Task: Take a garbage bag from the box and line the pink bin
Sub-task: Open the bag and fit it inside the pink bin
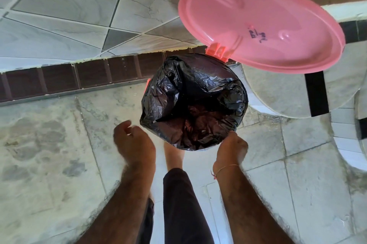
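Since the black garbage bag (pixel 193 102), already draped over the pink bin (pixel 147 82) rim, looks thin, light and tearable, the right hand (pixel 231 149) pinches its near hem while the left hand (pixel 133 142) hovers loosely curled, empty.

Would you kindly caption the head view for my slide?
Black garbage bag lining the pink bin, lid open; right hand at its rim, left hand apart.

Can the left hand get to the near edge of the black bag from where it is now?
Probably yes. The left hand hangs open just beside the black bag, with bare floor between them. The right hand touches the rim farther along, out of its way.
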A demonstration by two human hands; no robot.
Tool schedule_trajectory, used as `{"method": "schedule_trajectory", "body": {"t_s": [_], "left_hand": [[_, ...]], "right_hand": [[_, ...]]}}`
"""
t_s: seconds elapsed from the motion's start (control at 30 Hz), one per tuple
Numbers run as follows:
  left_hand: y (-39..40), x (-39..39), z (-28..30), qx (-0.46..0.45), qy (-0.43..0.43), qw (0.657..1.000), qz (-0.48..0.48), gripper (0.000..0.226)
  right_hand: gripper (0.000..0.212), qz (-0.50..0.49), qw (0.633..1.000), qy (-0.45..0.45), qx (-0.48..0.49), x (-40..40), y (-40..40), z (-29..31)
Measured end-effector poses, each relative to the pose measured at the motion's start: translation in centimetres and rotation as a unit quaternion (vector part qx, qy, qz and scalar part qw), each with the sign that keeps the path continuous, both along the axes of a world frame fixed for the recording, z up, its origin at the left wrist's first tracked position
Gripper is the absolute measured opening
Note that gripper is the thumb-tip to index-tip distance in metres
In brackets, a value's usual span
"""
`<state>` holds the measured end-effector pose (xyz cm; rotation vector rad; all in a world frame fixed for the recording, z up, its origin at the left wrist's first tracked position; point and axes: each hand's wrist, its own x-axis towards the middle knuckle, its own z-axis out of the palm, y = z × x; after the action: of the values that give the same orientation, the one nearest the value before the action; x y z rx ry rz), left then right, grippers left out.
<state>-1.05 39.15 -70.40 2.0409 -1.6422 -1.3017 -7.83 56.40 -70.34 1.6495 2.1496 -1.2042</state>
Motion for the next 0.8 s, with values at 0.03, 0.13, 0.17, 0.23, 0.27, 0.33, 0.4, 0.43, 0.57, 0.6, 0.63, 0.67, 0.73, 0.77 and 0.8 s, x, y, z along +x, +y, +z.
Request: {"method": "schedule_trajectory", "body": {"t_s": [0.03, 0.13, 0.17, 0.23, 0.27, 0.33, 0.4, 0.43, 0.57, 0.6, 0.63, 0.67, 0.73, 0.77, 0.8], "left_hand": [[0.4, -0.8, 0.5, 0.017, 0.011, 1.0, -0.022, 0.029], [1.7, -2.2, 0.2, 0.062, 0.023, 0.994, -0.087, 0.025], [1.7, -2.4, 0.4, 0.083, 0.032, 0.991, -0.095, 0.029], [1.2, -2.3, 0.0, 0.105, 0.031, 0.989, -0.103, 0.038], [0.7, -2.1, -0.2, 0.097, 0.011, 0.989, -0.116, 0.042], [-0.3, -1.9, -0.1, 0.021, -0.025, 0.988, -0.153, 0.043], [-1.1, -2.6, 0.7, -0.095, 0.011, 0.971, -0.221, 0.037], [-1.4, -3.4, 1.1, -0.148, 0.029, 0.949, -0.278, 0.034], [-1.7, -7.5, 1.3, -0.209, 0.025, 0.862, -0.461, 0.049], [-1.6, -8.4, 1.0, -0.19, 0.019, 0.854, -0.484, 0.053], [-1.6, -9.1, 0.8, -0.164, 0.01, 0.848, -0.503, 0.055], [-1.7, -9.5, 0.4, -0.143, -0.002, 0.845, -0.515, 0.056], [-2.2, -9.7, -0.4, -0.127, -0.02, 0.847, -0.515, 0.056], [-2.6, -9.7, -0.5, -0.127, -0.023, 0.848, -0.514, 0.056], [-2.9, -9.7, -0.6, -0.13, -0.022, 0.846, -0.517, 0.055]], "right_hand": [[0.038, 0.008, 1.0, -0.001, -0.021, -0.2, -0.5, 0.1], [0.044, -0.005, 0.996, -0.009, -0.087, -0.6, -1.1, -0.1], [0.049, 0.0, 0.994, -0.016, -0.106, -0.4, -0.8, -0.3], [0.056, 0.025, 0.993, -0.036, -0.107, -0.2, 0.2, -0.2], [0.057, 0.066, 0.996, -0.037, -0.055, -0.1, 0.7, -0.2], [0.057, 0.193, 0.973, 0.024, 0.121, -0.7, 1.4, 0.6], [0.054, 0.333, 0.904, 0.125, 0.237, -1.9, 1.1, 1.7], [0.05, 0.391, 0.873, 0.151, 0.25, -2.9, 0.8, 1.8], [0.054, 0.558, 0.781, 0.126, 0.25, -7.2, -1.6, 0.8], [0.057, 0.581, 0.765, 0.12, 0.249, -8.4, -2.1, 0.6], [0.058, 0.593, 0.76, 0.114, 0.241, -9.5, -2.6, 0.4], [0.057, 0.593, 0.766, 0.104, 0.226, -10.5, -3.0, 0.2], [0.052, 0.559, 0.801, 0.097, 0.19, -12.3, -3.5, 0.2], [0.048, 0.533, 0.822, 0.103, 0.17, -13.0, -3.6, 0.3], [0.043, 0.512, 0.839, 0.109, 0.15, -13.5, -3.7, 0.3]]}}
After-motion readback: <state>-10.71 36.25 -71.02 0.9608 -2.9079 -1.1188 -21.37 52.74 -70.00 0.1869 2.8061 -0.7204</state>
